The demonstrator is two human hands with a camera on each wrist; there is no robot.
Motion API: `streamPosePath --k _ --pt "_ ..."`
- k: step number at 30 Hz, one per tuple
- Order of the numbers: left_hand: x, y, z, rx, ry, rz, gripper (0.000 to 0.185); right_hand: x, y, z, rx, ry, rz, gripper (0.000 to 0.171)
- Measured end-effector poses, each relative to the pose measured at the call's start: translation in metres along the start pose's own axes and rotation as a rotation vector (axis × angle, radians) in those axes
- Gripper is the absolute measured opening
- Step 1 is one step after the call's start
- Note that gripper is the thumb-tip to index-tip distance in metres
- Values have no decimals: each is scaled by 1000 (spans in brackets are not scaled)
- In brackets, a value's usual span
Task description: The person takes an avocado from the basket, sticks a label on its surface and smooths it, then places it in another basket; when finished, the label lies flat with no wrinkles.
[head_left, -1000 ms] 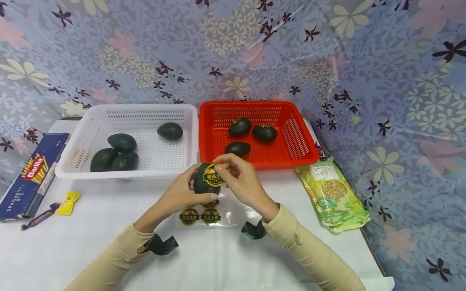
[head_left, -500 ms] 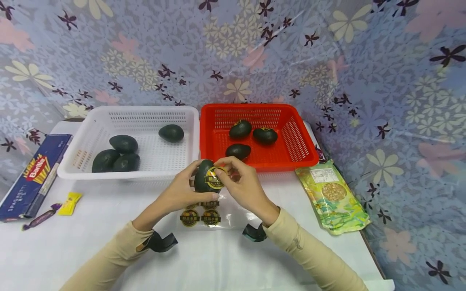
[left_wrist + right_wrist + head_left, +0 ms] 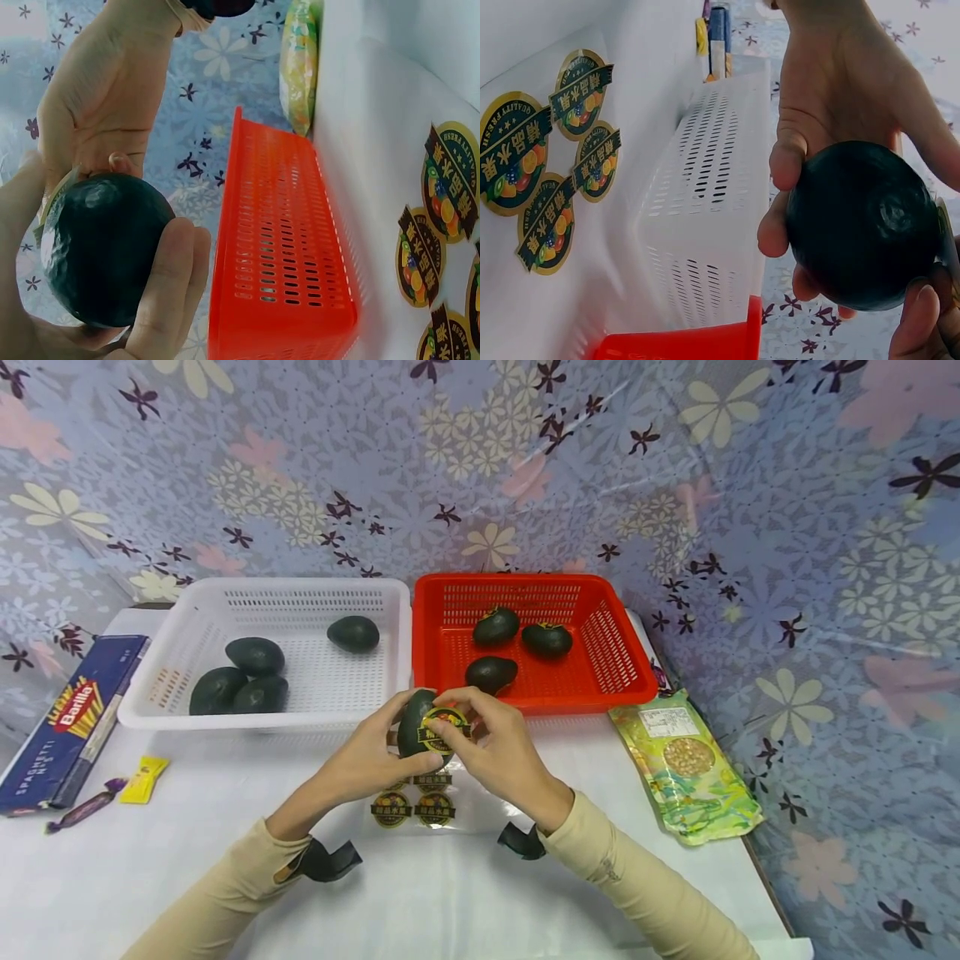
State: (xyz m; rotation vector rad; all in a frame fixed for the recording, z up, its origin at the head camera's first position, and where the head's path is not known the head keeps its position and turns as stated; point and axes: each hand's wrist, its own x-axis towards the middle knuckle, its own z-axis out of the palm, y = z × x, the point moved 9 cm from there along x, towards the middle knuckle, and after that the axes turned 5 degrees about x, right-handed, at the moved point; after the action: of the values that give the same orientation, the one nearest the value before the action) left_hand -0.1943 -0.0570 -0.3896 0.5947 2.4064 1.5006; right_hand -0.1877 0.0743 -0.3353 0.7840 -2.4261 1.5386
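Observation:
My left hand (image 3: pixel 366 762) grips a dark green avocado (image 3: pixel 412 727) in front of the two baskets. Its fingers and thumb wrap round the fruit (image 3: pixel 109 251), as the left wrist view shows. On the avocado's right side lies a round black-and-gold sticker (image 3: pixel 432 741). My right hand (image 3: pixel 504 753) holds this sticker by its right part, the thumb lying over its face and the fingers bent behind. In the right wrist view the sticker shows only edge-on at the fruit's side. Beneath the hands is a clear sheet with several more such stickers (image 3: pixel 391 809).
A white basket (image 3: pixel 262 723) with several avocados stands at the back left. Against it stands a red basket (image 3: pixel 592 700) holding three avocados. To the left lie a spaghetti box (image 3: pixel 71 718) and two wrapped candies (image 3: pixel 144 780). A green-yellow food bag (image 3: pixel 686 768) lies at the right.
The right thumb has moved left over the sticker, and the sticker sits closer along the avocado. The avocado has turned slightly in the left hand. The baskets have stayed in place.

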Motion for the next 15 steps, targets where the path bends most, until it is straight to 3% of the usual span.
streamPosePath --k 9,15 --pt "-2 5 -1 -20 9 22 76 0 -7 1 -5 -5 -22 26" --pt "-2 7 3 -39 -30 30 68 -2 -8 1 -13 -15 -37 27"
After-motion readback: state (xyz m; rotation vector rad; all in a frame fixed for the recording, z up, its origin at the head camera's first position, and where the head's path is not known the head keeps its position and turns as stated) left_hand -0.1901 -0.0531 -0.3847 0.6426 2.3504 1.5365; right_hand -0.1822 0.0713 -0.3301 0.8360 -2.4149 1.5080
